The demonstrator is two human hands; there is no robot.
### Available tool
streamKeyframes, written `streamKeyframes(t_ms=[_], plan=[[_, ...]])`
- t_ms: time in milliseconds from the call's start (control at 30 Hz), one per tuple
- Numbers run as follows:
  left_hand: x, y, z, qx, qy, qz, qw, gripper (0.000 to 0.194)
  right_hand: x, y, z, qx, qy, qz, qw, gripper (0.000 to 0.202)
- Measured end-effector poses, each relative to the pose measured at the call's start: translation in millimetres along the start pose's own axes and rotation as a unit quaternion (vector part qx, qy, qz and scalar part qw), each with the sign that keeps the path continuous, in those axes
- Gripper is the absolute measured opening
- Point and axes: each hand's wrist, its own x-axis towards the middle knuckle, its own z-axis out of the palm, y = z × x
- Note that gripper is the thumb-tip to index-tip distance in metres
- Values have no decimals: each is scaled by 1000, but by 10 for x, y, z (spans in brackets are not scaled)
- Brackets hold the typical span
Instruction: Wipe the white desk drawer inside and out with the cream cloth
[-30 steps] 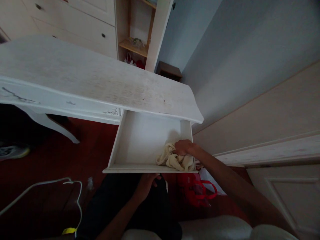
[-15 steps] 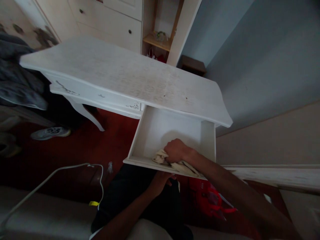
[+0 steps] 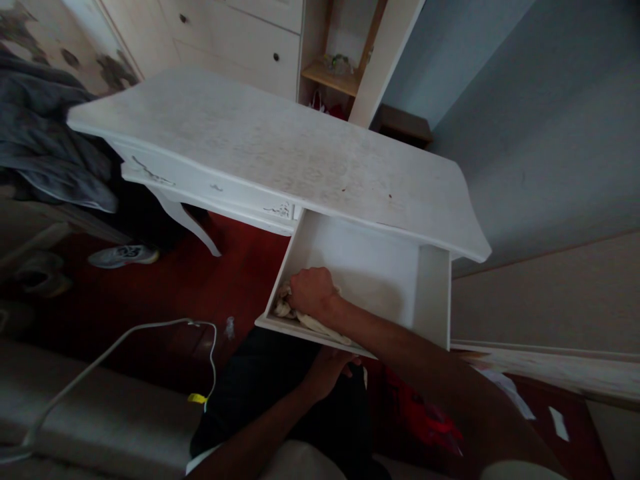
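A pale cream cloth (image 3: pixel 283 303) lies bunched in the front left corner of the pulled-out white drawer (image 3: pixel 435 287). My right hand (image 3: pixel 313 291) is closed on the cloth and presses it against the drawer's bottom, near the front panel; part of the cloth trails to the right along that panel. My left hand (image 3: pixel 330 373) is at the outer side of the drawer front, just below its top edge, with fingers curled against it and partly hidden. The drawer belongs to a white desk (image 3: pixel 250 133) whose top has brownish smudges and small dark specks.
A white cable (image 3: pixel 150 325) with a yellow tag runs along the left. On the red floor are a sneaker (image 3: pixel 123 255) and a red bag (image 3: pixel 425 420). Grey clothing (image 3: pixel 50 133) hangs at far left. Behind the desk is a white cabinet (image 3: pixel 240 50); a wall is on the right.
My right hand has slid the cloth leftward along the drawer's front into the left corner. My left hand has stayed by the drawer front. The view has shifted slightly.
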Motion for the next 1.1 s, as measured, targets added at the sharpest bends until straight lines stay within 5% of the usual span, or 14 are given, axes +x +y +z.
streamKeyframes(t_ms=[167,400,633,767,933,1100], plan=[[26,-52,-18,-8,-11,-4,1000,34,59,71,-58,6,33,46,998,29],[36,-64,-10,-28,-13,1,1000,32,257,572,-256,30,99,199,974,48],[45,-69,-29,-24,-11,-3,1000,31,8,971,-130,95,194,275,937,49],[29,-63,-25,-38,-7,-13,999,31,-174,1166,81,206,296,250,899,45],[25,-39,-6,-40,4,-19,999,29,-217,1281,359,341,405,135,837,57],[30,-45,5,-27,6,0,1000,31,-135,1023,549,307,331,81,888,98]])
